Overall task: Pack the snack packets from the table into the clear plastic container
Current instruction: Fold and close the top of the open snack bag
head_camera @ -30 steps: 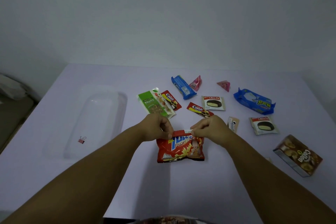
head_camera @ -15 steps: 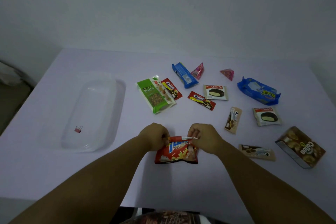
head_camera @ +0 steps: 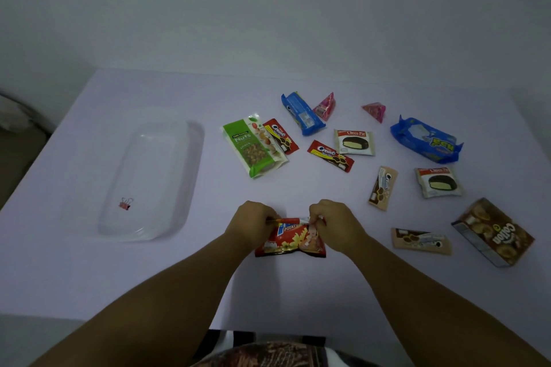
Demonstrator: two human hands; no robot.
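Note:
A red potato snack bag (head_camera: 290,241) lies near the table's front middle. My left hand (head_camera: 252,225) pinches its top left corner and my right hand (head_camera: 335,226) pinches its top right corner. The clear plastic container (head_camera: 185,176) sits to the left, holding only a small pink binder clip (head_camera: 125,203). Farther back lie a green nuts packet (head_camera: 253,146), two red cream biscuit packets (head_camera: 330,155), two Choco Pie packets (head_camera: 354,142), a blue biscuit pack (head_camera: 301,113) and a larger blue packet (head_camera: 426,140).
Two pink triangular sweets (head_camera: 375,109) lie at the back. Two beige biscuit sachets (head_camera: 383,188) and a brown Collon box (head_camera: 493,232) sit at the right. A white wall rises behind the pale table (head_camera: 89,277); patterned clothing shows at the bottom edge.
Both hands have drawn the red bag closer to the front edge and bunched its top, moving nearer each other. The view has tilted down, showing more packets at the right.

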